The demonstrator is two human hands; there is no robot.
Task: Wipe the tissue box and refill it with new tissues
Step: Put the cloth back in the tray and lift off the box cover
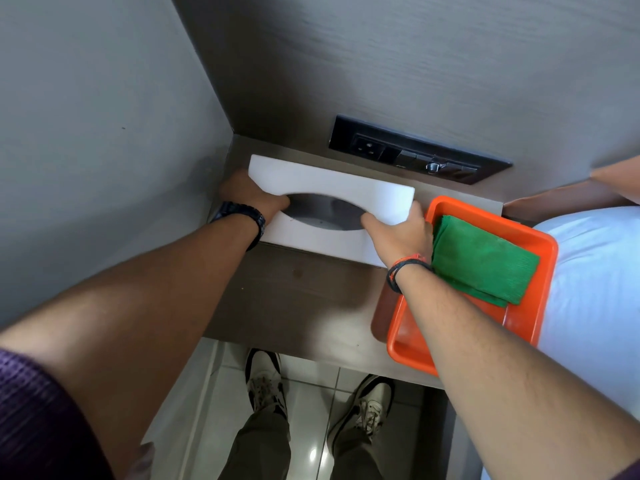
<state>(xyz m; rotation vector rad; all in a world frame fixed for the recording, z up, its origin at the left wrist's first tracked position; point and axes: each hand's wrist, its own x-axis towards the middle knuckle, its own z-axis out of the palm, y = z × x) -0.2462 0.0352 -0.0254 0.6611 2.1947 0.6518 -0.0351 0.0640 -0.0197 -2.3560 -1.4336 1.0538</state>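
A white tissue box with a wide oval slot lies on the brown bedside table, near the back corner. The slot shows a dark, bare inside with no tissues visible. My left hand grips the box's left end, thumb at the slot's edge. My right hand holds the right end, thumb reaching into the slot. A folded green cloth rests in an orange tray just right of the box.
A black socket panel is set in the wooden wall behind the box. A grey wall closes the left side. A white bed borders the tray on the right. My shoes stand on the tiled floor below.
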